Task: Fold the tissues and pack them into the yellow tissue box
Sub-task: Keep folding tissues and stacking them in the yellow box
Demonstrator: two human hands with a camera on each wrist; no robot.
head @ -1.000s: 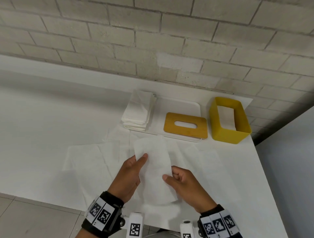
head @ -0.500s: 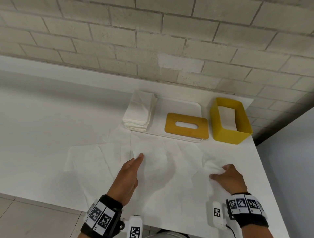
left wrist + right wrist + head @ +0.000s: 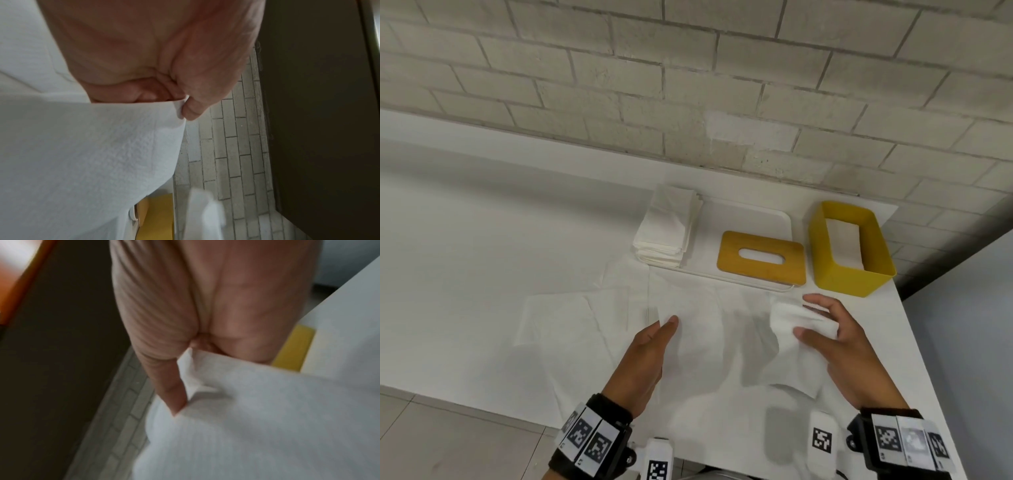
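Observation:
A white tissue (image 3: 722,346) stretches between my two hands above the table. My left hand (image 3: 666,325) pinches its left edge; in the left wrist view the thumb presses the tissue (image 3: 92,154) against the fingers. My right hand (image 3: 804,315) grips the bunched right end, lifted off the table, and the right wrist view shows that tissue (image 3: 267,418) pinched under the thumb. The yellow tissue box (image 3: 852,270) stands open at the far right with a folded tissue (image 3: 846,240) inside. Its slotted lid (image 3: 762,270) lies on a white tray (image 3: 750,219).
A stack of folded tissues (image 3: 667,226) sits on the tray's left end. More flat sheets (image 3: 558,318) lie spread on the white table to the left. A brick wall runs behind, and the table's right edge (image 3: 928,377) is near my right hand.
My right hand left the narrow folded tissue in the middle, went to the right edge of the sheet, and has now lifted that end. My left hand has barely moved.

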